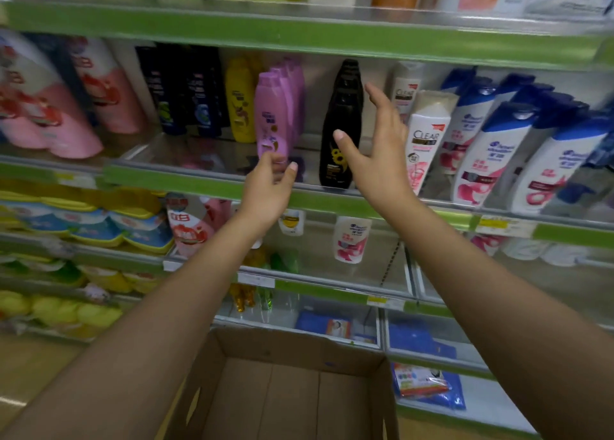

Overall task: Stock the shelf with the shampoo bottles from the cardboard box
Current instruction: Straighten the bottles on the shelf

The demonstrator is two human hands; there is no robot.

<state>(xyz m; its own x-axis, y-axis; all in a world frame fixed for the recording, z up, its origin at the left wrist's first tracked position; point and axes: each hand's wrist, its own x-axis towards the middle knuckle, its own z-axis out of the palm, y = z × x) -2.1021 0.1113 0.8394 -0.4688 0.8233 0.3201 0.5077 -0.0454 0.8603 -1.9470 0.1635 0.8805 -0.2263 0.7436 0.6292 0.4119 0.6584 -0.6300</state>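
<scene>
2 bare hands reach toward a green-edged shelf (186,182) — the left hand (265,193), fingers loosely curled and holding nothing, at the base of the purple bottles (274,117); the right hand (375,147) spread beside the black bottle (342,123). Below, the cardboard box (282,389) shows only bare bottom.

Two bare forearms come into the head view from the bottom corners, with no sleeve, watch or bracelet on the stretch that shows. The left hand (269,187) and the right hand (382,143) are ungloved and ringless, as far as the motion blur allows. The fingernails look short and plain, pale at the tips, apparently unpainted.
</scene>
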